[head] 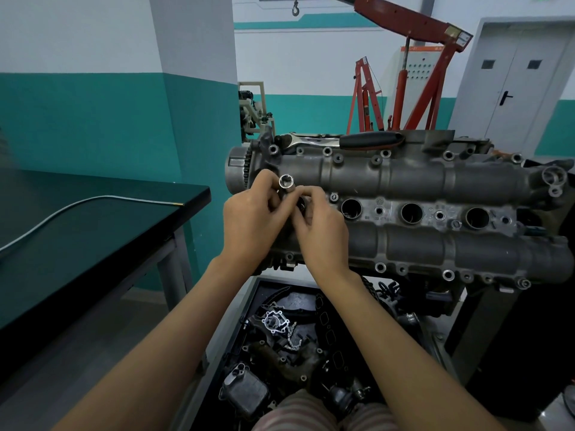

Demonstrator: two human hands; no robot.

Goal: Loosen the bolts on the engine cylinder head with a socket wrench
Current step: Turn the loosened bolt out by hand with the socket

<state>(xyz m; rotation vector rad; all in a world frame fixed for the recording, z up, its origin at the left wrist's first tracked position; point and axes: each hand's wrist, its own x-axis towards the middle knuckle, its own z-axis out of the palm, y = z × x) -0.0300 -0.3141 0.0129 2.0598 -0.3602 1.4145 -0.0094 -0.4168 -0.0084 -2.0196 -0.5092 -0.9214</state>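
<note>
Head view: socket [285,183] held between left hand [252,219] and right hand [320,231].

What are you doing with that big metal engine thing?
A person is getting ready to undo bolts on the engine cylinder head. The left hand holds a shiny socket, and the right hand pinches a small dark piece right next to it. The socket wrench lies untouched on the far edge of the engine.
</note>
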